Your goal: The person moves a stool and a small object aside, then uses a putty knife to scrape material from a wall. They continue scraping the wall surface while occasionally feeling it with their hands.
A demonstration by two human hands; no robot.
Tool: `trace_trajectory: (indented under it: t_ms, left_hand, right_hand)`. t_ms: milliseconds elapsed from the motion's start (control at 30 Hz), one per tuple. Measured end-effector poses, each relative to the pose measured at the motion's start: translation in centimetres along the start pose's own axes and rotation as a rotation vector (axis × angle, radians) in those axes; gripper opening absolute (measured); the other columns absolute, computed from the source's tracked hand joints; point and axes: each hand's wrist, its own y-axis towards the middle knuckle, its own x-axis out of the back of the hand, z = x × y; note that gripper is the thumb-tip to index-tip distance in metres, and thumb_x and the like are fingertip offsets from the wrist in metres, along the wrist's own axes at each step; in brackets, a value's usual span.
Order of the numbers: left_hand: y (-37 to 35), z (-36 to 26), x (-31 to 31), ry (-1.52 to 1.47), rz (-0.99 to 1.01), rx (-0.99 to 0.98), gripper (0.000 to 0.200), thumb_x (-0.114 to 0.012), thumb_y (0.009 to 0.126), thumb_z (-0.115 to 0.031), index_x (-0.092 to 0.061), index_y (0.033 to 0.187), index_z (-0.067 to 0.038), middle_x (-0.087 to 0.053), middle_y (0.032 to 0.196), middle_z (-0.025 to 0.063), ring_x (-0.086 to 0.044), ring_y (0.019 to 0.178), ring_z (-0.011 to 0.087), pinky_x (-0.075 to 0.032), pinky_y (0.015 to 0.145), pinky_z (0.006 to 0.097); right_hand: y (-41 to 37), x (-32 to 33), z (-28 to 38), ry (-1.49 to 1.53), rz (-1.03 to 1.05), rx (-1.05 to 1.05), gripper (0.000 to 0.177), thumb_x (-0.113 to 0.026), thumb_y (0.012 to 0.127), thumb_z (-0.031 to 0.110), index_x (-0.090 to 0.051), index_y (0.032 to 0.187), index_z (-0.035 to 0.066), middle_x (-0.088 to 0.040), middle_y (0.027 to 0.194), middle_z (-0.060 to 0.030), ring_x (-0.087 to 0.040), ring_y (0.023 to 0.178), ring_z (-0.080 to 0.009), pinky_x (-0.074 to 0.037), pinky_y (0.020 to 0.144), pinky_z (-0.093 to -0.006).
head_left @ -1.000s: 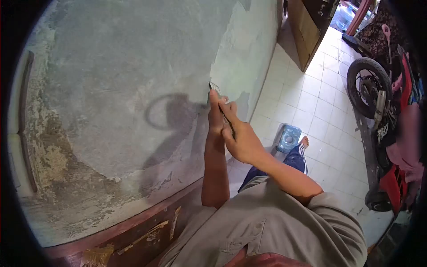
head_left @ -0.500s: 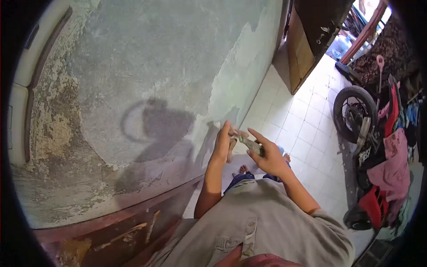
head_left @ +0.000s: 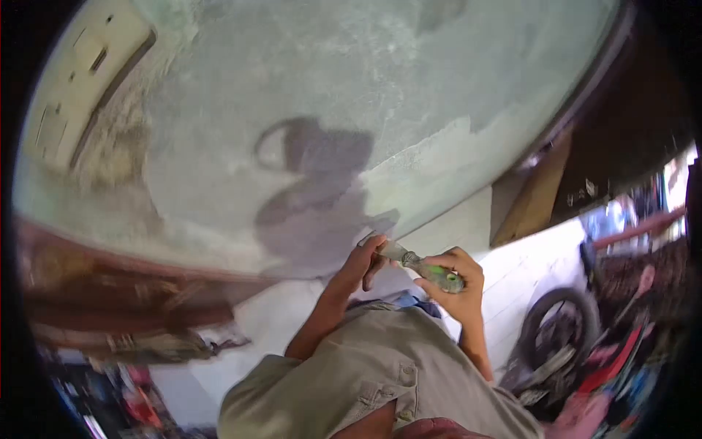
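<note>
A scraper [head_left: 433,275] with a green-marked, worn handle and a flat metal blade lies between my two hands. My right hand [head_left: 461,282] is wrapped round its handle, thumb below and fingers above. The blade points left and meets my left hand [head_left: 365,262], whose fingers are bent at the blade's end. Behind them stands a patchy grey-green wall [head_left: 278,73] with peeling paint, and a dark shadow falls on it.
A brown door [head_left: 621,146] stands at the upper right above the white tiled floor [head_left: 526,267]. A wheel [head_left: 559,329] and heaped cloths lie at the right. Reddish wood [head_left: 117,285] runs along the wall's lower left. A beige panel [head_left: 88,66] is at the upper left.
The view has turned, so the door and wheel sit lower and further right. The scraper's handle now shows more fully in my right hand, and its blade meets my left fingers.
</note>
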Motion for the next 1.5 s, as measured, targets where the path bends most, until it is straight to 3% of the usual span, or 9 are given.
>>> trace_trajectory:
  t_ms: [133, 200, 367, 533, 800, 867, 1033, 1300, 1500]
  left_hand:
    - [-1.9, -1.8, -10.0, -0.188, -0.244, -0.073, 0.047, -0.043, 0.099, -0.048, -0.063, 0.082, -0.009, -0.050, 0.054, -0.0007, -0.032, 0.041, 0.0070, -0.027, 0.041, 0.0224]
    - [-1.7, -2.4, -12.3, -0.121, -0.108, -0.111, 0.045, -0.042, 0.100, -0.047, -0.063, 0.081, -0.010, -0.057, 0.062, 0.0016, -0.035, 0.045, 0.0059, -0.027, 0.042, 0.0227]
    - [-1.5, -2.5, -17.8, -0.128, -0.088, -0.110, 0.052, -0.038, 0.102, -0.050, -0.062, 0.083, -0.007, -0.056, 0.063, 0.0023, -0.033, 0.043, 0.0059, -0.026, 0.043, 0.0236]
    - [-0.6, -2.2, -19.1, -0.216, -0.125, -0.185, 0.062, -0.040, 0.098, -0.062, -0.060, 0.070, -0.010, -0.041, 0.049, -0.0045, -0.028, 0.038, 0.0069, -0.021, 0.037, 0.0265]
    - [1.8, -2.0, -17.1, -0.203, 0.017, -0.187, 0.074, -0.024, 0.096, -0.076, -0.047, 0.069, -0.012, -0.053, 0.063, 0.0029, -0.031, 0.044, 0.0058, -0.022, 0.043, 0.0239]
    - [2.2, -2.3, -15.6, -0.195, 0.044, -0.364, 0.079, -0.017, 0.091, -0.084, -0.042, 0.067, -0.013, -0.050, 0.063, 0.0027, -0.035, 0.050, 0.0065, -0.024, 0.047, 0.0239]
    - [2.1, -4.1, -10.7, -0.233, -0.090, -0.611, 0.067, -0.026, 0.104, -0.063, -0.044, 0.070, -0.009, -0.048, 0.065, 0.0018, -0.040, 0.060, 0.0090, -0.031, 0.057, 0.0256]
    - [3.5, -5.1, -8.2, -0.208, -0.495, -0.822, 0.022, -0.047, 0.106, -0.025, -0.048, 0.108, -0.003, -0.056, 0.075, 0.0043, -0.054, 0.074, 0.0134, -0.044, 0.069, 0.0305]
    - [2.6, -5.8, -12.0, -0.100, -0.762, -0.943, 0.060, -0.049, 0.102, -0.015, -0.023, 0.154, -0.003, -0.065, 0.112, 0.0195, -0.064, 0.088, 0.0221, -0.049, 0.086, 0.0359]
  right_hand:
    - [1.7, 6.7, -0.9, 0.045, 0.130, 0.245, 0.036, -0.090, 0.061, 0.015, -0.076, 0.093, 0.005, -0.063, 0.082, -0.0069, -0.060, 0.072, -0.0199, -0.048, 0.065, -0.0304]
    - [2.6, 9.3, -1.9, 0.020, 0.154, 0.284, 0.040, -0.086, 0.065, 0.036, -0.074, 0.084, 0.004, -0.063, 0.082, -0.0119, -0.061, 0.077, -0.0232, -0.047, 0.067, -0.0346]
    - [5.2, 13.2, -4.4, 0.297, 0.210, 0.452, 0.041, -0.080, 0.078, 0.043, -0.070, 0.076, 0.003, -0.065, 0.087, -0.0144, -0.064, 0.087, -0.0288, -0.050, 0.075, -0.0399]
    - [6.0, 13.1, -3.2, 0.528, 0.515, 0.407, 0.031, -0.083, 0.078, 0.035, -0.071, 0.077, 0.006, -0.071, 0.079, -0.0074, -0.070, 0.082, -0.0269, -0.055, 0.078, -0.0410]
    - [10.3, 10.4, -2.9, 0.584, 0.445, 0.599, 0.043, -0.073, 0.089, 0.045, -0.057, 0.068, 0.011, -0.062, 0.062, -0.0017, -0.066, 0.062, -0.0212, -0.051, 0.064, -0.0366]
    - [12.9, 8.4, -2.3, 0.598, 0.463, 0.712, 0.043, -0.071, 0.091, 0.044, -0.054, 0.072, 0.010, -0.058, 0.064, -0.0018, -0.064, 0.059, -0.0214, -0.049, 0.061, -0.0360]
    - [17.7, 2.3, -0.8, 0.767, 0.530, 0.736, 0.043, -0.071, 0.090, 0.047, -0.054, 0.083, 0.008, -0.052, 0.071, -0.0034, -0.065, 0.059, -0.0231, -0.047, 0.056, -0.0358]
    - [22.2, -3.6, 0.9, 0.666, 0.813, 0.978, 0.035, -0.081, 0.082, 0.036, -0.064, 0.077, 0.006, -0.060, 0.064, -0.0043, -0.061, 0.053, -0.0180, -0.045, 0.051, -0.0316]
    - [21.6, -6.2, -0.5, 0.614, 0.971, 1.058, 0.037, -0.088, 0.073, 0.025, -0.056, 0.068, 0.007, -0.055, 0.063, -0.0020, -0.053, 0.055, -0.0170, -0.045, 0.057, -0.0313]
